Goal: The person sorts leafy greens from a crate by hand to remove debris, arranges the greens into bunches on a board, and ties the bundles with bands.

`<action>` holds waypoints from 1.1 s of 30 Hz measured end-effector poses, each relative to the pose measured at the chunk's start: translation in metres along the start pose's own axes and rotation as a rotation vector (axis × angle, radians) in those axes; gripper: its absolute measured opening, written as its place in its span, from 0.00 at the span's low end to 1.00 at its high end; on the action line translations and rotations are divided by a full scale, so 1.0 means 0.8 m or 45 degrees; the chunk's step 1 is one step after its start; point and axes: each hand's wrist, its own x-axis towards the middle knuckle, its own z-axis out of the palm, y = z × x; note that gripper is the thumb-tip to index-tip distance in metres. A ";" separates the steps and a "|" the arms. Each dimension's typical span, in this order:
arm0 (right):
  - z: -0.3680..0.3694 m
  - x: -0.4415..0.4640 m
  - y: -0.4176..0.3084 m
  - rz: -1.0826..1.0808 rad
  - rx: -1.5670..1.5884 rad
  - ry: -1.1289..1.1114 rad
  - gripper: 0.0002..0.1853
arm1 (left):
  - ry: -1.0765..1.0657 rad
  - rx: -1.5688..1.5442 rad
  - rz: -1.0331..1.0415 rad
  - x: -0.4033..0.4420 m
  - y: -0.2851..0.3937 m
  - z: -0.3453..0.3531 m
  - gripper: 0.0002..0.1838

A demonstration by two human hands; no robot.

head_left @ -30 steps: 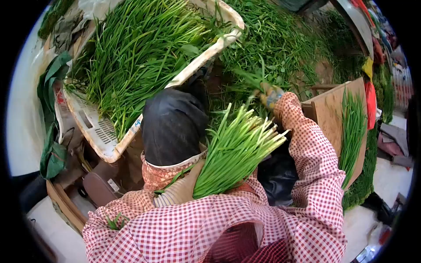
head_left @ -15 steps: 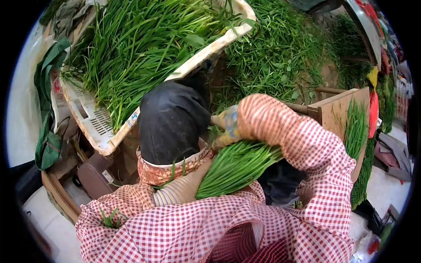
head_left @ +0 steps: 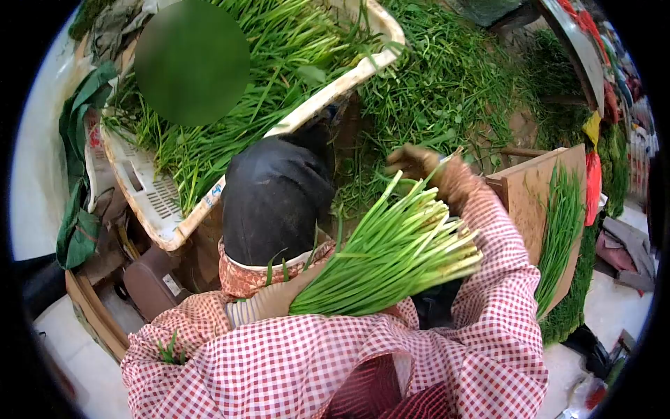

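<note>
A thick bundle of garlic chives point(head_left: 391, 251) lies across my lap, its pale stem ends pointing up and to the right. My left hand point(head_left: 296, 286), in a pale glove with a striped cuff, is closed around the leafy end. My right hand point(head_left: 429, 171), in a soiled glove, is just beyond the stem ends. Its fingers stretch to the left and look apart, slightly smeared by motion. Whether it touches the nearest stems I cannot tell. A black-covered knee point(head_left: 276, 195) rises to the left of the bundle.
A white plastic crate point(head_left: 157, 209) full of chives stands ahead on the left, partly blurred out. Loose green trimmings point(head_left: 440, 77) cover the floor ahead. On the right, more chives point(head_left: 562, 230) lie on a wooden board point(head_left: 534, 199). A red bag point(head_left: 593, 181) hangs beside it.
The bundle's stem ends have swung up and right into view. My right hand has moved right, away from the knee, and its fingers have opened. My left hand keeps its hold.
</note>
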 end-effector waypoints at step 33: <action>0.125 -0.182 -0.059 -0.677 -0.326 0.532 0.13 | -0.360 -1.202 0.052 -0.061 -0.064 -0.004 0.39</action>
